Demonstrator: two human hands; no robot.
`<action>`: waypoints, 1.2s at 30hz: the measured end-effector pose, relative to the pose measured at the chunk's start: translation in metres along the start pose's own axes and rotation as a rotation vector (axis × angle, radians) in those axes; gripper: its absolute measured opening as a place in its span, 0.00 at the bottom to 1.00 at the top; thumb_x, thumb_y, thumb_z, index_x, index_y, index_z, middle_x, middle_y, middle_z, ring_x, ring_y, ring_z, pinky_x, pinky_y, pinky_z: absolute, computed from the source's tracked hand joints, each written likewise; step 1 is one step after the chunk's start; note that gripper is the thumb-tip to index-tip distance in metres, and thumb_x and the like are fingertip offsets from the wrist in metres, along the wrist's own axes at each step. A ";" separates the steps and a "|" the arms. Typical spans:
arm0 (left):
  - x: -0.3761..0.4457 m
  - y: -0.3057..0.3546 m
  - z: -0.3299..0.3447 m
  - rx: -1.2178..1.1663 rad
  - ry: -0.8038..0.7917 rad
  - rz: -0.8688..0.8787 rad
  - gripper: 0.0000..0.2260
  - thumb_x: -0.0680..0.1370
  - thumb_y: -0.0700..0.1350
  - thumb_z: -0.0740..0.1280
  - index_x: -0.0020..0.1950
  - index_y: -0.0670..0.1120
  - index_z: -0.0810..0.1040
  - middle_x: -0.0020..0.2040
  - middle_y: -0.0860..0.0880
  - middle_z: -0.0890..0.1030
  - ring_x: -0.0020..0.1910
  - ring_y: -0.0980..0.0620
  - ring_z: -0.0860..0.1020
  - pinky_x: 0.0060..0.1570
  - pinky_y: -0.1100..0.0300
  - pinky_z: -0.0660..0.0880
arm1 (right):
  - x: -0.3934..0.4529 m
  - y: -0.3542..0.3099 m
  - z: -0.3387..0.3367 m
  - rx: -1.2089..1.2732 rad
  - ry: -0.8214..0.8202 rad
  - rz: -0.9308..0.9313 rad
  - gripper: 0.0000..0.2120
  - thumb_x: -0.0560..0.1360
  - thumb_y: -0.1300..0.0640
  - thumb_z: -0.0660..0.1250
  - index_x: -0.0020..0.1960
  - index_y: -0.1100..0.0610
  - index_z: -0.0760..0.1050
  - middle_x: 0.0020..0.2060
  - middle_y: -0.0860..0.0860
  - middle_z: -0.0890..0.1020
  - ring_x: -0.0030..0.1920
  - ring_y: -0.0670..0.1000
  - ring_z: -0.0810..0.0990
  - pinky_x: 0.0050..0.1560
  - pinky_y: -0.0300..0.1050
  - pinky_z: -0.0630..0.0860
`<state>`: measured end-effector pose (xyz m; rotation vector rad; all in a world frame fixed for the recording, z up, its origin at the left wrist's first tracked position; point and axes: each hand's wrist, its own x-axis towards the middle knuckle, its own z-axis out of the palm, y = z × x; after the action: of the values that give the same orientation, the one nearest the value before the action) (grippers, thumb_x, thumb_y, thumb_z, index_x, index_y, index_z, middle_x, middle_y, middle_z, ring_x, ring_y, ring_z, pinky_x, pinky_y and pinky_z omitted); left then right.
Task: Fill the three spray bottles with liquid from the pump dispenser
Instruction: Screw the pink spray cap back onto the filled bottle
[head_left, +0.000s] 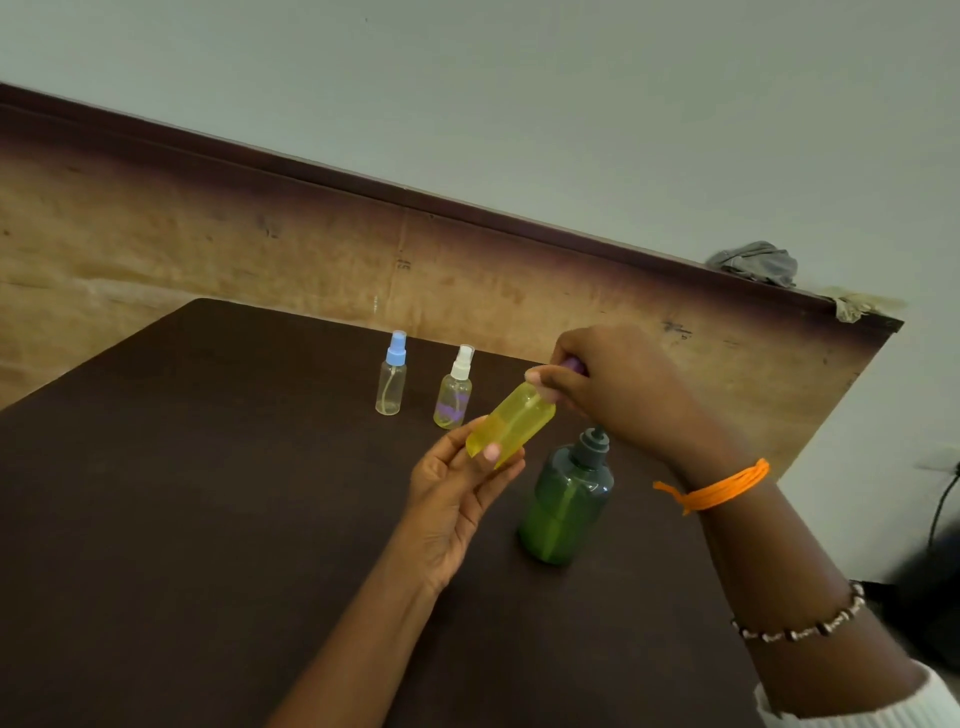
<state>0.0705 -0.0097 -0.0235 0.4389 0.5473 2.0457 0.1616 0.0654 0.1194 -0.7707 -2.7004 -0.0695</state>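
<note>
My left hand (457, 488) holds a small spray bottle (514, 423) full of yellow liquid, tilted above the table. My right hand (608, 384) grips its purple spray cap (574, 365) at the neck. Right below stands the green pump dispenser (566, 504) with a dark pump head, holding green liquid. Farther back stand two more spray bottles: one with a blue cap (392, 376), nearly empty, and one with a white cap (455, 389), with a little yellowish liquid.
The dark brown table (208, 493) ends at a worn wooden backboard (260, 249). A grey cloth (758, 262) lies on the board's top edge at the right. A dark cable (943, 504) hangs by the wall at the far right.
</note>
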 end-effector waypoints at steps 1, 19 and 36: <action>-0.001 0.000 0.002 0.006 -0.023 -0.008 0.16 0.68 0.39 0.66 0.55 0.38 0.74 0.44 0.43 0.84 0.39 0.49 0.83 0.39 0.60 0.80 | -0.001 0.001 -0.001 0.035 0.030 -0.002 0.15 0.75 0.46 0.66 0.42 0.58 0.78 0.35 0.52 0.79 0.38 0.50 0.76 0.37 0.44 0.69; -0.002 0.000 0.002 0.114 -0.112 -0.051 0.17 0.68 0.47 0.67 0.51 0.37 0.76 0.40 0.42 0.83 0.31 0.52 0.81 0.36 0.59 0.80 | -0.003 -0.002 0.008 0.555 0.069 0.098 0.12 0.73 0.51 0.70 0.43 0.62 0.78 0.32 0.56 0.74 0.32 0.49 0.69 0.35 0.42 0.64; 0.008 0.004 -0.007 0.470 0.147 0.300 0.14 0.67 0.31 0.73 0.50 0.38 0.75 0.45 0.46 0.82 0.42 0.56 0.82 0.40 0.66 0.78 | 0.000 -0.034 0.060 0.615 0.384 0.209 0.08 0.74 0.55 0.69 0.41 0.59 0.76 0.30 0.48 0.73 0.31 0.43 0.71 0.31 0.33 0.64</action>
<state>0.0601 -0.0062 -0.0268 0.6822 1.1197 2.2405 0.1261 0.0448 0.0637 -0.7380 -2.0850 0.5730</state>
